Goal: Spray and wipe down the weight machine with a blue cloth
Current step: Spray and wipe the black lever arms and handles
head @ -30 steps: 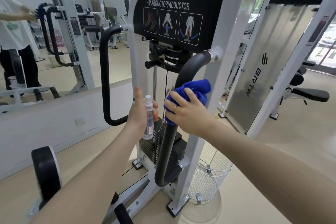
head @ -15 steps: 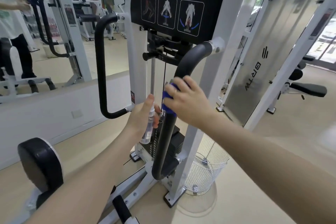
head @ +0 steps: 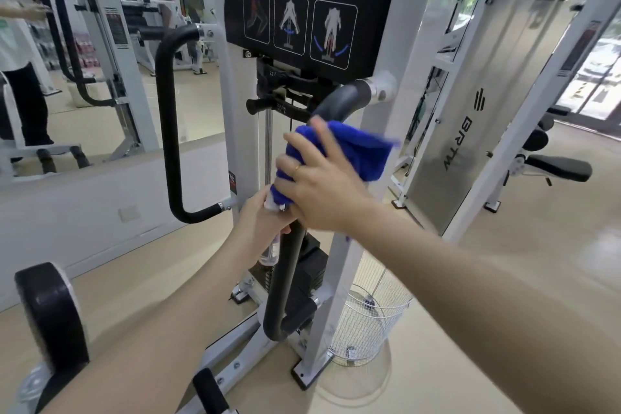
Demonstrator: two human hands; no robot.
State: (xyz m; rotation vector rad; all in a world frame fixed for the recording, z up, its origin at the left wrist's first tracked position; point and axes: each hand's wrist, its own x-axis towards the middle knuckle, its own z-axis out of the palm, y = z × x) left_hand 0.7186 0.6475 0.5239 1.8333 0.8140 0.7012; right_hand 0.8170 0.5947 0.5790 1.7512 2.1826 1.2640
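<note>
Wiping is under way: the right hand (head: 322, 188) grips the crumpled blue cloth (head: 356, 151) around the curved black padded handle (head: 292, 255), higher than a moment ago. Left hand (head: 265, 222), beside that handle, holds the small clear spray bottle (head: 271, 254), lowered.
</note>
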